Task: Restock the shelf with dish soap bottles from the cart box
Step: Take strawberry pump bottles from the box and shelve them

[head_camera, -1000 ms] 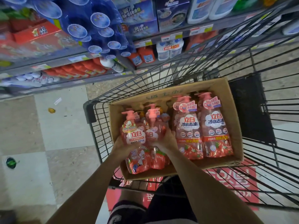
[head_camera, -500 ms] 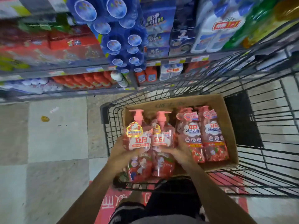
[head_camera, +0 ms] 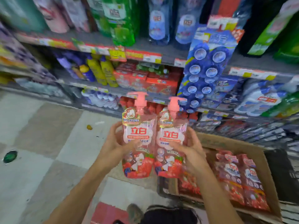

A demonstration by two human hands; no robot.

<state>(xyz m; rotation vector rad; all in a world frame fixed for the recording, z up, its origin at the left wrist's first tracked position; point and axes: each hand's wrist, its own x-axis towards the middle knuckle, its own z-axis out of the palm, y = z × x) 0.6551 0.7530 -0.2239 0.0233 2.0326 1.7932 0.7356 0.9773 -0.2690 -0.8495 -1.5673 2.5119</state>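
- "立白" in red on white label of left dish soap bottle [head_camera: 138,139]
- same "立白" on right dish soap bottle [head_camera: 171,141], touching it
- other shelf labels blurred, unreadable

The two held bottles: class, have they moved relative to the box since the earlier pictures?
Yes. The two bottles, gripped by the left hand and right hand, have risen out of the box and left of it, toward the shelves.

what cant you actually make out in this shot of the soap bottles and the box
- Head view: how many bottles remain in the cart box; the right hand and forearm hide its near corner.
- Shelf price tags: motion blur, unreadable.
- Small print on the two held bottles: too small.
- Left hand fingertips: behind the bottle.
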